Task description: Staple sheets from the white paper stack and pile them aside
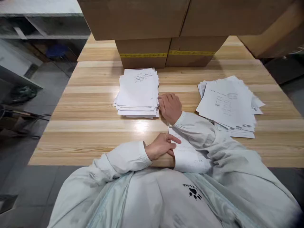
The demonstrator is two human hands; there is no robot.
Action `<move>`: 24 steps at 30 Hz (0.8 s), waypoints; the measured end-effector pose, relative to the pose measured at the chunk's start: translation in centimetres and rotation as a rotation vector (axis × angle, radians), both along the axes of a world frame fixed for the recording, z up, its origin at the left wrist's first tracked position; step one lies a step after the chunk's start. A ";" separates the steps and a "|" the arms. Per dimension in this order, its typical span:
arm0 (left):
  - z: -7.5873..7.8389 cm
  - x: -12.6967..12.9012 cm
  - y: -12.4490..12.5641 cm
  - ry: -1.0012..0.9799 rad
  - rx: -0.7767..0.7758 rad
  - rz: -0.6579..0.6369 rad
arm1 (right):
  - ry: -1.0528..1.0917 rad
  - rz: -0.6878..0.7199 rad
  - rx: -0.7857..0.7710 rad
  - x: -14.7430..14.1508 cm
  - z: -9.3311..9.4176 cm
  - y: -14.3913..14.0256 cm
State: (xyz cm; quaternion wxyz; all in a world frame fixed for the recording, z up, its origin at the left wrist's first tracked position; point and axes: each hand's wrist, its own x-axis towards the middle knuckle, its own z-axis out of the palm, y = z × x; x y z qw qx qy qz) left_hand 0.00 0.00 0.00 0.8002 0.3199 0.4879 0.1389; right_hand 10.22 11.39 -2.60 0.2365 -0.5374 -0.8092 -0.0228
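So the person was sitting at a wooden table (95, 126) w/ two piles of printed sheets on it. The right hand (170, 107) was curled, knuckles up, right against the right edge of the neat stack (138, 93) in the middle; the fingers (163, 103) looked folded in and touching the side of the pile, but I couldn't tell if they were pinching any sheet. The left hand (161, 146) sat near the table's front edge, loosely closed w/ the index finger stretched out and pressing the left edge of a single sheet (187, 155) lying right in front of the body (partly hidden under the right sleeve).

The looser, fanned pile (228, 106) was off to the right, well apart from both hands. Cardboard boxes (166, 53) were stacked at the back of the table.

My guess: it was mid sheet-sorting, w/ one sheet held flat and the stack being squared up. The next move prob calls for keeping that sheet steady and the stack's edges lined up.
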 end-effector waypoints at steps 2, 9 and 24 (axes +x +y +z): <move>0.0 0.1 -0.3 -0.022 -0.005 0.008 | 0.001 -0.002 -0.001 0.1 -0.3 -0.1; 0.0 0.2 -0.4 -0.019 0.007 0.023 | 0.152 0.055 -0.016 0.3 0.2 0.0; -0.5 -0.5 -3.2 -0.071 0.908 -0.121 | 0.763 -0.842 -0.444 16.0 4.8 -22.4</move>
